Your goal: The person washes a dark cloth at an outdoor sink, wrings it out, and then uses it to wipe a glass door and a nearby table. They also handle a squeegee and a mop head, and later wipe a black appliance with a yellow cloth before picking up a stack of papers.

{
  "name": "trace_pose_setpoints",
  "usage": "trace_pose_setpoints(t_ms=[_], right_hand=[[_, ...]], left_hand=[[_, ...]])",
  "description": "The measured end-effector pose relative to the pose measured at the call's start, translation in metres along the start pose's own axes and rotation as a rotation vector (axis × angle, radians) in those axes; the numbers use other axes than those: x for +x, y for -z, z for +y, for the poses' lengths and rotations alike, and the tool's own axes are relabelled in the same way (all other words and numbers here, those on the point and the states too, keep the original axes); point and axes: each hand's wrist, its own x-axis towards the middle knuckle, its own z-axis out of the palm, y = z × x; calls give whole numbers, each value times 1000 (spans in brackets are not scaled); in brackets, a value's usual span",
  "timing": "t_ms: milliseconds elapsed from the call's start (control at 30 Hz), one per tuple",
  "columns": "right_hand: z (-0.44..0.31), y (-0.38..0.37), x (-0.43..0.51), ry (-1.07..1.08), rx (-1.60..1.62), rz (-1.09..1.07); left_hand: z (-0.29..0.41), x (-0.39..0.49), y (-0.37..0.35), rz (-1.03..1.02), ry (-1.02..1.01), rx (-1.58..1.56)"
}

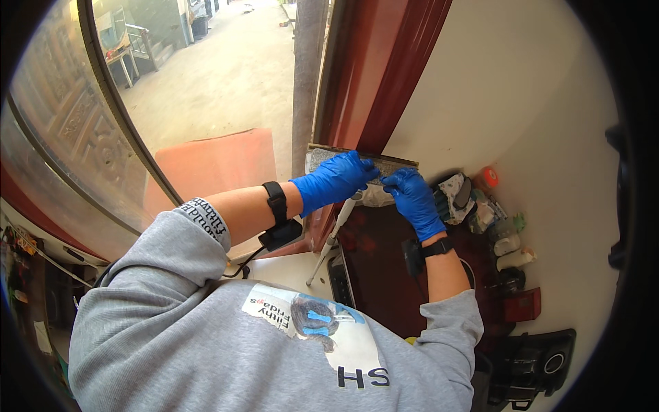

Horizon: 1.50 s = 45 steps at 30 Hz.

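A flat mop head with a grey pad (320,156) lies across the corner by the red door frame, its pole (334,232) slanting down to the left. My left hand (342,177), in a blue glove, grips the pad near its middle with bent fingers. Close beside it, my right hand (412,198), also blue-gloved, pinches the pad's lower edge nearer its right end. A crumpled translucent piece (375,196), perhaps plastic, hangs under the mop head between the hands.
Glass panes (216,103) and a red frame (370,72) stand ahead and left. To the right, a dark red tabletop (381,257) bears jars and bottles (507,244) along the wall. A black case-like object (535,363) is at lower right. Outside lies a reddish mat (221,159).
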Motion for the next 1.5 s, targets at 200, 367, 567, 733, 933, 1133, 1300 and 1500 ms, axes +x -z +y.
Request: trace_pose_setpoints(t_ms=[200, 367, 567, 733, 933, 1133, 1300, 1500], right_hand=[[-8, 3, 0, -32, -35, 35], [-27, 5, 0, -18, -66, 1], [-36, -17, 8, 70, -119, 30], [-36, -31, 11, 150, -203, 122], [-42, -57, 13, 155, -226, 117], [-41, -67, 23, 237, -136, 162], [-51, -57, 19, 233, -249, 240], [-15, -19, -18, 119, -293, 393]], left_hand=[[-5, -10, 34, 85, 5, -209], [-7, -55, 71, 41, 153, -119], [-13, -81, 49, 130, 103, -8], [-29, -77, 37, 137, 92, -31], [-33, -77, 33, 159, 96, -29], [-46, -76, 18, 115, 47, 236], [-49, -80, 11, 160, 64, 129], [-53, -81, 10, 138, 125, 96]])
